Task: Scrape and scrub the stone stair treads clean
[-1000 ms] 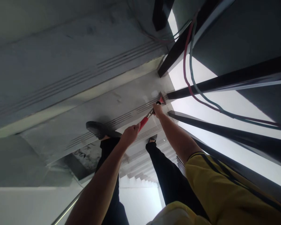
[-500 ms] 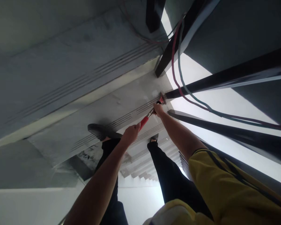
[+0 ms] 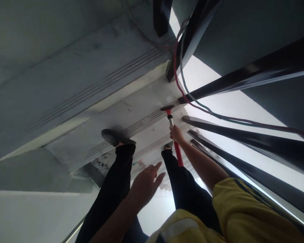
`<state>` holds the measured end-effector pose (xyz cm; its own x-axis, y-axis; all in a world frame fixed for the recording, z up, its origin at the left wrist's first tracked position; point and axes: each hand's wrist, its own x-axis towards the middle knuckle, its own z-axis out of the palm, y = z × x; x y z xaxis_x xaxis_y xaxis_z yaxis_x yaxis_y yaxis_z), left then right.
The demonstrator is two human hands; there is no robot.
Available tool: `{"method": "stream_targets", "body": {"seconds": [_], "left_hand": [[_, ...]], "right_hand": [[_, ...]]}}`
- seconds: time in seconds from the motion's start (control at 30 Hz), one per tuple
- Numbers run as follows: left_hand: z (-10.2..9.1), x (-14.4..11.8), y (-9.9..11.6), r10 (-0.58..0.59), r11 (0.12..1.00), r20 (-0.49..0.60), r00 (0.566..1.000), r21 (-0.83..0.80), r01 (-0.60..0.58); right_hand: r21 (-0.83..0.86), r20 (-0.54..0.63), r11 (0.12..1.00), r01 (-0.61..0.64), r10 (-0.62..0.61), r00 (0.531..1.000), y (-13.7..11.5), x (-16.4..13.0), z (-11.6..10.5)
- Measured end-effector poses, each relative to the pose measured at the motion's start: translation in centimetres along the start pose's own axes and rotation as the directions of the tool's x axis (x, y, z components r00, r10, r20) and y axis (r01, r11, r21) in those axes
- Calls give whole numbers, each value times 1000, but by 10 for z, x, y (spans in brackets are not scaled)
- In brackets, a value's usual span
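The right hand (image 3: 176, 134) grips a red-handled hammer (image 3: 172, 131) partway along its shaft, the head (image 3: 167, 108) touching the grooved step (image 3: 131, 118) by the black railing post (image 3: 218, 88). The left hand (image 3: 147, 184) hangs nearer, fingers spread wide, holding nothing, beside black trouser legs (image 3: 116, 189).

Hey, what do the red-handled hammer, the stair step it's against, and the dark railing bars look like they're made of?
Hammer: dark head and silvery neck look like metal; the red grip, held in the right hand, seems plastic or rubber. Stair step: pale grey, matte, with grooved lines near its edge, probably stone or concrete tile. Railing bars: black, smooth, slightly glossy with light streaks, likely painted metal.
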<state>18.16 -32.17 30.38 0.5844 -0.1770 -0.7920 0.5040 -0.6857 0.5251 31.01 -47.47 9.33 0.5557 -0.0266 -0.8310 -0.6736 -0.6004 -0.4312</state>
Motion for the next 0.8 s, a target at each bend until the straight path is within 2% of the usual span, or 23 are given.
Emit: {"method": "stream_targets", "body": {"seconds": [0.07,0.13,0.23,0.37,0.47,0.53,0.63,0.8], "left_hand": [[-6,4,-12,-11,1000,-75,997,-6,10],[-13,10,-18,-11,1000,-143,990,-25,8],[-24,18,-14,18,993,-204,979,-108,-41],[-34,20,1,34,987,-176,984,-149,-61],[-39,22,8,40,984,-183,982,-162,-70],[-42,24,10,50,988,-185,982,-136,-76],[-45,29,10,50,991,-162,985,-116,-70],[-44,35,12,88,985,-219,972,-126,-117]], "right_hand": [[-191,-49,981,32,-42,998,21,8,-30],[-351,-42,935,60,-80,996,30,15,-51],[-483,-4,869,113,-131,991,29,21,-63],[-515,-20,849,121,-153,988,21,19,-56],[-496,-19,864,83,-107,994,15,15,-48],[-474,-15,878,67,-84,996,13,14,-44],[-476,-15,874,94,-114,993,12,15,-43],[-466,-20,880,91,-113,993,21,18,-38]]}}
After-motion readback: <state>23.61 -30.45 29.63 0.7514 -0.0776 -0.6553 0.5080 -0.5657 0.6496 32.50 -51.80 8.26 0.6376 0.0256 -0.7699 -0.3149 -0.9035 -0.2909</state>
